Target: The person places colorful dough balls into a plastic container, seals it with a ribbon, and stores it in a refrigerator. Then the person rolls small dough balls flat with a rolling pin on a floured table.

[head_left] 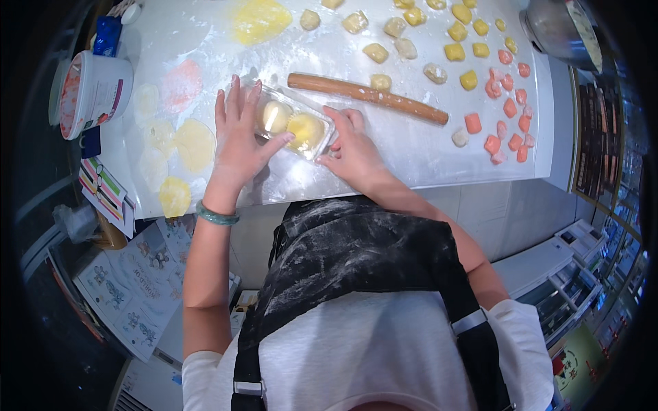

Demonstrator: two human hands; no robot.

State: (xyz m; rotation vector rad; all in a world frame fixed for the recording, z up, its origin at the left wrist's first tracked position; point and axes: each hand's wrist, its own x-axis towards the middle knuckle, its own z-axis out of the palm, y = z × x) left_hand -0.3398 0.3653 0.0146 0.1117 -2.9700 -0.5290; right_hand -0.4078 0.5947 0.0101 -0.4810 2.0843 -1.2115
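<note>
A clear plastic box [295,122] lies at the near part of the floured worktop, between my two hands. Inside it are two round dough pieces, a pale one [276,117] and a yellow one [305,131]. My left hand [244,133] rests along the box's left side, fingers spread, its thumb over the front edge. My right hand [349,144] pinches the right end of the box between thumb and fingers. Just beyond the box is a wooden rolling pin [367,97]. Flattened yellow dough rounds [194,145] and a pink one [182,86] lie left of my left hand.
Yellow dough pieces [455,51] and pink dough pieces [473,123] are scattered at the right of the worktop [411,159]. A metal bowl [555,28] stands at the far right corner. A white plastic tub [105,90] is at the left edge, with papers [107,190] nearer me.
</note>
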